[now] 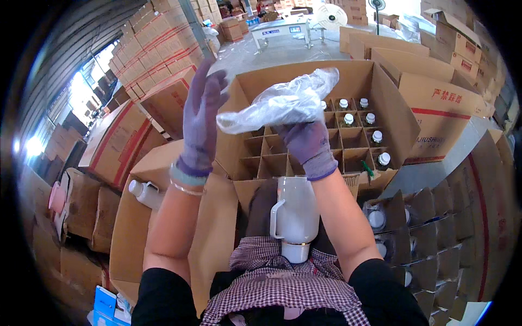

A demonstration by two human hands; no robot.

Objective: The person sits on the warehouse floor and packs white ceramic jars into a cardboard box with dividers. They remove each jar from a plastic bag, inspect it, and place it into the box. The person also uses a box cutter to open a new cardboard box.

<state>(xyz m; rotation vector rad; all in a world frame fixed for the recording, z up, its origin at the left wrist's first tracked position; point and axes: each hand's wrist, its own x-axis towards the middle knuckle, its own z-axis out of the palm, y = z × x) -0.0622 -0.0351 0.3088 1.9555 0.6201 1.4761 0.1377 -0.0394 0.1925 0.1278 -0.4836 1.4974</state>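
Overhead, plastic bag (283,100) stretched left-to-right.

Glossy clear plastic bag (283,103), matt cardboard box (304,76)

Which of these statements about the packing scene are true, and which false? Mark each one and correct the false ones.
1. The right hand grips a clear plastic bag. True.
2. The left hand is bare. False: it wears a purple glove, fingers spread, beside the bag.
3. A white jug with a handle rests against the person's chest, cap toward the body. True.
4. Every cell of the divided box is filled. False: capped bottles fill only cells on the right; the rest look empty.
5. Another white jug lies on cardboard at the left. True.
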